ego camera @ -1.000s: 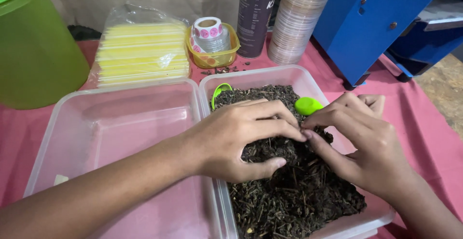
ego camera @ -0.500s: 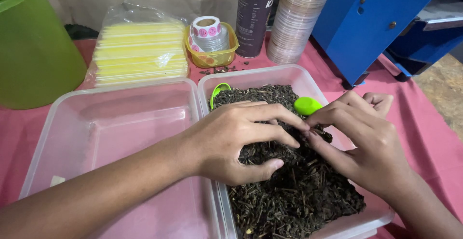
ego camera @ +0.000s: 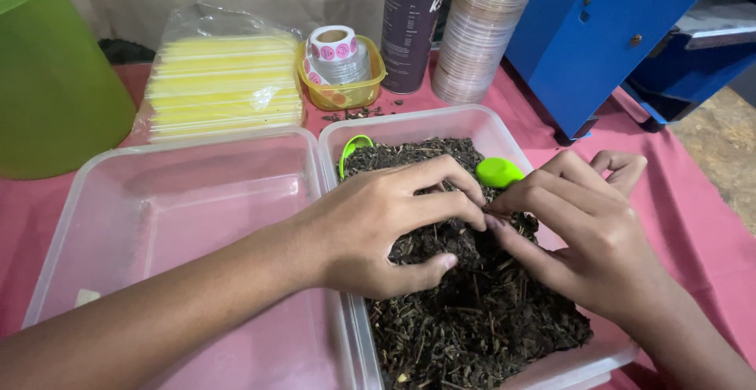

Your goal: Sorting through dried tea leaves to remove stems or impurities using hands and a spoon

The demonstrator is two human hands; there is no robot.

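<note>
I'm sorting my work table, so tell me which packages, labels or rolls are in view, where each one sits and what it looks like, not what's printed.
Straw pack: back left, clear plastic bag of yellow straws, flat stack.
Sticker roll: back centre in a small yellow tub, white roll with pink round stickers.
Canister: right of the tub, tall dark cylinder with white print.
Lid stack: right of the canister, leaning column of clear round lids.
No screens or signs.

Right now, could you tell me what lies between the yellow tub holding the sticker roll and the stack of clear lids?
In the head view, a dark cylindrical can stands between the yellow tub and the lid stack.
</note>
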